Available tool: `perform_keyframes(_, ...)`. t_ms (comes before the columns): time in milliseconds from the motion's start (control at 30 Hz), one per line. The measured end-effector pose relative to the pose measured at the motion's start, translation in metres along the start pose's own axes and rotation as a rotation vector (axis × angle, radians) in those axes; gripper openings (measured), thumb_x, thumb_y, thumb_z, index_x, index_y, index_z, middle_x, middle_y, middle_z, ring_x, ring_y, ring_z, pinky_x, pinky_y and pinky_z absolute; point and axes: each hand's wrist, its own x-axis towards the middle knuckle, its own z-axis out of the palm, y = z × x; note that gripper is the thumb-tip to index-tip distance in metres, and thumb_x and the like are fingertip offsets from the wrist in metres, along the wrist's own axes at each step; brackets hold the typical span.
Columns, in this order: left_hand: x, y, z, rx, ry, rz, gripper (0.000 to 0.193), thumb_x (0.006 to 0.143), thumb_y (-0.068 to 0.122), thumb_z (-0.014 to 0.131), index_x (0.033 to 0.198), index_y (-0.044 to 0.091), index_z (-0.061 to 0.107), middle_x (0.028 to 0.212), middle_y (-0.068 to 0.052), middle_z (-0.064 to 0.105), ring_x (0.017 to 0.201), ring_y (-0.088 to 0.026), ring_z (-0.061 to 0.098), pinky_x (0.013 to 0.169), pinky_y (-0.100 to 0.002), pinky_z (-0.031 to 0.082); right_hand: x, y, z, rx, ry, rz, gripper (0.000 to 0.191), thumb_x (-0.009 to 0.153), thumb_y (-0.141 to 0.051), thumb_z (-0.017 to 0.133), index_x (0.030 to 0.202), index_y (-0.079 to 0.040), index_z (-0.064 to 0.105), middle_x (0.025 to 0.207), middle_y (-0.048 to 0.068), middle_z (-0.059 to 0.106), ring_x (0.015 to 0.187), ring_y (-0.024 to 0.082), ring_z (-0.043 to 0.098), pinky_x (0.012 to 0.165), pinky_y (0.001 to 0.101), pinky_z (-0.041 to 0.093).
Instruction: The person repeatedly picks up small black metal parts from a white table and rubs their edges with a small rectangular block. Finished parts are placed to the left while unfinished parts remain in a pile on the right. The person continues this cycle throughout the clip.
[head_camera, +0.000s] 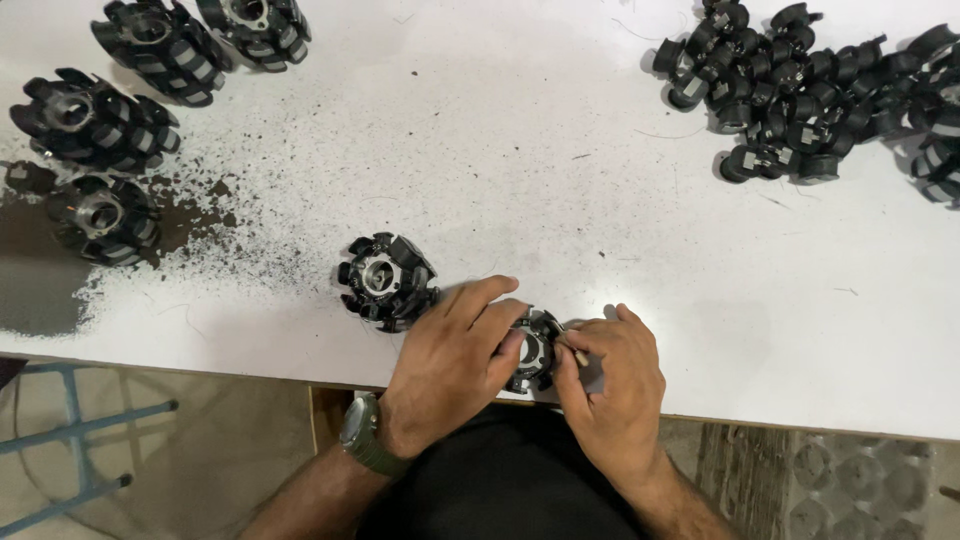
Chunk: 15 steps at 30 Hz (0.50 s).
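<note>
A small black round part (531, 350) with a shiny metal ring in its middle sits at the near edge of the white table (560, 200), right in front of the person. The left hand (455, 355) is closed around its left side, with the fingers curled over the top. The right hand (612, 385) pinches a thin little tool (574, 351) and presses it against the part's right side. Just beside the left hand stands another black round part (386, 281), like the first one. Far to the left are four more of these parts (100, 130), with dark dust (190, 225) spread around them. Far to the right lies a heap of little black pieces (810, 90).
</note>
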Motion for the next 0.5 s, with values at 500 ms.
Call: perform_keyframes(500, 0.003, 0.008, -0.005, -0.058, -0.026, 0.067, 0.022, 0.09, 0.008, 0.071, 0.111, 0.001, 0.07, 0.118, -0.01, 0.067, 0.102, -0.029, 0.069, 0.088, -0.042, 0.055, 0.005, 0.0, 0.0, -0.039, 0.009, -0.041, 0.022, 0.085, 0.0, 0.074, 0.103, -0.006, 0.063, 0.099, 0.01, 0.071, 0.1, 0.026, 0.07, 0.115, 0.0567, 0.042)
